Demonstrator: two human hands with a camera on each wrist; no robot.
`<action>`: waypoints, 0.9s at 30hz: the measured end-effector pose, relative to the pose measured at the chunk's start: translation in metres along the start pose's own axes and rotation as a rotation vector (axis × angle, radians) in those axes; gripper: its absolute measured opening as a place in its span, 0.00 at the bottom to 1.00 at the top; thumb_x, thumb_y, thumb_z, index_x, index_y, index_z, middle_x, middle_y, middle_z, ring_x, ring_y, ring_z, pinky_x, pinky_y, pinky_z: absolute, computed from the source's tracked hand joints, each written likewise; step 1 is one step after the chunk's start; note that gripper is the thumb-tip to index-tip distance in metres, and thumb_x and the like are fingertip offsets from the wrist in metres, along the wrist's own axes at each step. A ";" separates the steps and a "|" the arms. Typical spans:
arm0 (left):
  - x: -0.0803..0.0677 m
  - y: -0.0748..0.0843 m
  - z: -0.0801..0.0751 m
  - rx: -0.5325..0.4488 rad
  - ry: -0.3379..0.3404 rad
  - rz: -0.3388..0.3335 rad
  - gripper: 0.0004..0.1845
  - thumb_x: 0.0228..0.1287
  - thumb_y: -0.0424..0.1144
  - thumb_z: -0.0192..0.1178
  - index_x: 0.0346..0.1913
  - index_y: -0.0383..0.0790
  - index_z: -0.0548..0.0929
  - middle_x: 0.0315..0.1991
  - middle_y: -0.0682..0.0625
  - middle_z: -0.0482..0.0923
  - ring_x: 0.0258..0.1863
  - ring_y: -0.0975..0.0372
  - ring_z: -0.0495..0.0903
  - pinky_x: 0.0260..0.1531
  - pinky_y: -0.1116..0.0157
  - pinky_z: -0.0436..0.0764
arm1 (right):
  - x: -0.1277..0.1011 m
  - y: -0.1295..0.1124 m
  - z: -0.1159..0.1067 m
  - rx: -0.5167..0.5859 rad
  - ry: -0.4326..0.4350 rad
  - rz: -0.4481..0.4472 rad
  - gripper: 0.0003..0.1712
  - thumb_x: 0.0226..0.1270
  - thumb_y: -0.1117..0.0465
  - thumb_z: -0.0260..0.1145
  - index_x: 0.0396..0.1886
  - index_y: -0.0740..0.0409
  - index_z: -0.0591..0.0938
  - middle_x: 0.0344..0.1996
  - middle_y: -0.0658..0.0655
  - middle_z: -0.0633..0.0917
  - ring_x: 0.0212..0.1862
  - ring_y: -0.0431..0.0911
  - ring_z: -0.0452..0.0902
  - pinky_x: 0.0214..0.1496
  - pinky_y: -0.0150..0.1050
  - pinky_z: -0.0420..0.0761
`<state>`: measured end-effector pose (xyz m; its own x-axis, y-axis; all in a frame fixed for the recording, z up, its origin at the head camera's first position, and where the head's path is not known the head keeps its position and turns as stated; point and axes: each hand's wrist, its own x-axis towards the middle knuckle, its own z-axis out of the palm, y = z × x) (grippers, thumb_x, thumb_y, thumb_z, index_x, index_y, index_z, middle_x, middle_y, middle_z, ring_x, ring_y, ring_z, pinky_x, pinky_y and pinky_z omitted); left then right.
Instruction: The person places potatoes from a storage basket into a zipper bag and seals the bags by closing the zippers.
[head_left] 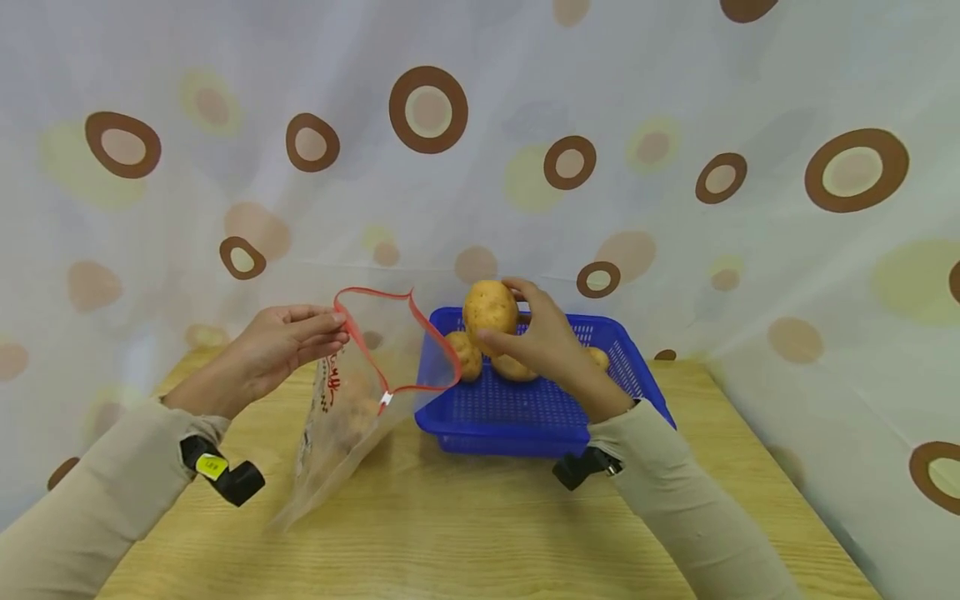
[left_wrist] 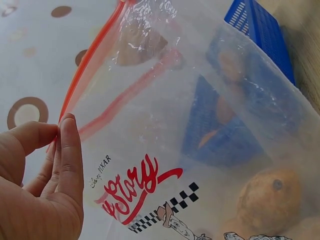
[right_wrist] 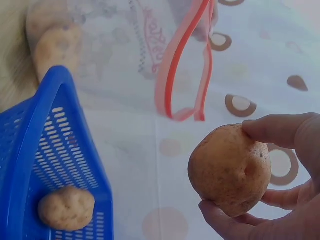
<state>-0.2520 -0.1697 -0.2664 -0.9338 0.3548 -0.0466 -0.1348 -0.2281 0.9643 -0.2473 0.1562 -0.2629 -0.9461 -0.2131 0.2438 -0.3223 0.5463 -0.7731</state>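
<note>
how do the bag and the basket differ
The bag is see-through with a red strip around its mouth; the basket is blue with rows of holes. The left hand holds the bag by its edge, while the basket sits on the table. Both contain potatoes.

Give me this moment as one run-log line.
left hand: pinching bag by red rim; right hand: holding potato, outside bag; bag: mouth open, bagged potatoes visible; blue basket: other potatoes inside

Wears long, creased beige sleeves (head_left: pixel 97 508). Towards the left edge of the table (head_left: pixel 450 533), carries a black, angular wrist device (head_left: pixel 243 483) with a yellow, dark-marked label (head_left: pixel 212 466); towards the right edge, a second black device (head_left: pixel 575 472).
</note>
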 end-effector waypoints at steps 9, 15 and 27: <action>0.000 -0.005 0.000 0.044 -0.001 -0.002 0.03 0.67 0.34 0.60 0.39 0.37 0.82 0.33 0.49 0.85 0.35 0.65 0.85 0.44 0.72 0.84 | -0.005 -0.020 0.023 -0.018 -0.034 -0.057 0.46 0.59 0.53 0.71 0.73 0.54 0.59 0.67 0.62 0.65 0.61 0.59 0.70 0.55 0.50 0.82; 0.000 -0.003 0.000 0.026 -0.014 0.004 0.03 0.67 0.33 0.59 0.39 0.37 0.82 0.33 0.49 0.85 0.35 0.65 0.85 0.43 0.72 0.84 | -0.005 -0.026 0.034 -0.013 -0.071 -0.073 0.46 0.59 0.53 0.71 0.73 0.53 0.58 0.67 0.60 0.64 0.62 0.59 0.70 0.50 0.46 0.85; 0.000 0.000 0.000 0.029 -0.002 0.010 0.03 0.67 0.33 0.60 0.38 0.37 0.82 0.32 0.49 0.85 0.34 0.64 0.85 0.43 0.72 0.85 | -0.004 -0.026 0.050 0.008 -0.123 -0.113 0.45 0.59 0.56 0.72 0.72 0.58 0.60 0.66 0.60 0.65 0.57 0.56 0.74 0.50 0.41 0.85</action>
<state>-0.2519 -0.1695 -0.2665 -0.9342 0.3550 -0.0367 -0.1162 -0.2053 0.9718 -0.2335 0.1020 -0.2729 -0.8925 -0.3711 0.2563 -0.4259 0.5067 -0.7496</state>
